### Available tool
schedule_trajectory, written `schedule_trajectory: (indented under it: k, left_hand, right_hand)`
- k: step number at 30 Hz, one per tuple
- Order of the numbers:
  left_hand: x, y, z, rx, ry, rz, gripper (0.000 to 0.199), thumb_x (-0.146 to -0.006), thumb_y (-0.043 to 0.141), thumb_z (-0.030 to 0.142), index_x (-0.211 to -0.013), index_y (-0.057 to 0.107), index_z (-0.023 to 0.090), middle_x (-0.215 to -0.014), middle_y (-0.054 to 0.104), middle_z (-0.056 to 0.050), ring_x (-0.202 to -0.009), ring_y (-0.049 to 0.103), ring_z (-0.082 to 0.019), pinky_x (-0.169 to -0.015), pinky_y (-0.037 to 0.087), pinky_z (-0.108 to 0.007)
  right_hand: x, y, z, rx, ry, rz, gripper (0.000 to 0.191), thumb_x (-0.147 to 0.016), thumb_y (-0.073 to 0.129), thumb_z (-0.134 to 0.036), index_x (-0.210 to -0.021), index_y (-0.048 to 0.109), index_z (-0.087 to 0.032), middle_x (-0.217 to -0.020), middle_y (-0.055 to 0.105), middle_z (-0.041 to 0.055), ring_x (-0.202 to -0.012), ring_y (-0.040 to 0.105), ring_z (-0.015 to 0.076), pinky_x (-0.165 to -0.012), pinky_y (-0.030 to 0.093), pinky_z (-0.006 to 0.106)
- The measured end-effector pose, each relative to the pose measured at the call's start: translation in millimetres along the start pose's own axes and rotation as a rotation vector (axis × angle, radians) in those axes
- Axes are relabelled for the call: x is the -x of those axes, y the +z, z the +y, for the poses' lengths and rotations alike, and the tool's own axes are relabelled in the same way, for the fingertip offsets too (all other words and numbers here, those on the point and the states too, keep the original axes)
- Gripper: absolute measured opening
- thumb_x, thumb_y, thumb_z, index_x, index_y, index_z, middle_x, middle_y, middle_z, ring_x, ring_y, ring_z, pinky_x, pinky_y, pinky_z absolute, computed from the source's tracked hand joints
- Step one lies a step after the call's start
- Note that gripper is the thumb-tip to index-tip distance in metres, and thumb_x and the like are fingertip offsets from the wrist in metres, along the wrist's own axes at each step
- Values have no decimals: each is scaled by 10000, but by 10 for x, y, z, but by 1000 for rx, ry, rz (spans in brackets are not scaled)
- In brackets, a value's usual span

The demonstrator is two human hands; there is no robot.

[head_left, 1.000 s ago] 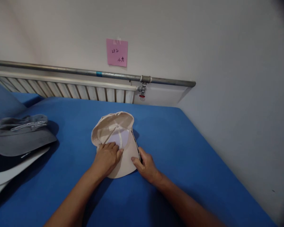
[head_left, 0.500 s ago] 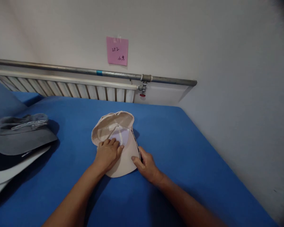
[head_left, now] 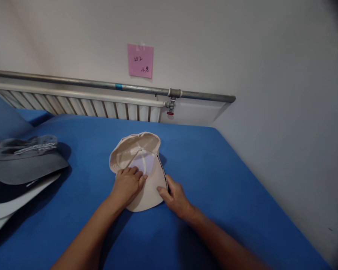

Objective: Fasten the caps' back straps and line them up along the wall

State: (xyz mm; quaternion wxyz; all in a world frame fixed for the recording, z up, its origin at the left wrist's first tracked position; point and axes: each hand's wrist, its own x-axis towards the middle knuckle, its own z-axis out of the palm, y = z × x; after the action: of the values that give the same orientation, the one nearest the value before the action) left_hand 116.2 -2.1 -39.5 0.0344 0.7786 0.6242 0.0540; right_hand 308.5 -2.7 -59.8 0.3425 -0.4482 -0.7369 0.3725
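A cream baseball cap (head_left: 150, 193) rests on the blue surface with its inside facing me and its brim toward me. A pale lilac panel shows in the crown. My left hand (head_left: 129, 184) lies over the left side of the brim, fingers bent into the crown's front edge and thumb across the brim; its fingertips are partly hidden. At the right edge of the brim, my right hand (head_left: 176, 197) pinches the cap, thumb on top and fingers underneath. A dark strip shows along that edge.
Stacked caps (head_left: 28, 165), grey on top with navy and white brims below, lie at the left. The blue padded surface (head_left: 214, 180) meets a wall on the right. Behind it run a white radiator (head_left: 109, 108), a metal pipe (head_left: 81, 83) and a red-handled valve (head_left: 170, 113). A pink note (head_left: 141, 61) hangs above.
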Motion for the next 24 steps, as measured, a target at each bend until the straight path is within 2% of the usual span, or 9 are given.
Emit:
schedule_trajectory:
  k: [14,24]
  left_hand:
    - [60,-39,-3,61,9,26,446,-981,322,359,-1010,726,172,-1012,690,-141,-1027,605,-294,-896,376,-427]
    - [77,-79,36,0,16,-18,496,-999,260,351,-943,704,139,-961,702,-134,-968,629,-300,-878,372,-460]
  right_hand:
    - [-2,-6,11,-4,-2,-12,151,-819,471,-295,-895,544,-185,-693,567,7,-622,496,151,-593,399,270]
    - [0,-7,18,-18,10,-3,114,-819,508,-271,-891,560,-200,-686,581,-4,-633,501,148,-588,398,259]
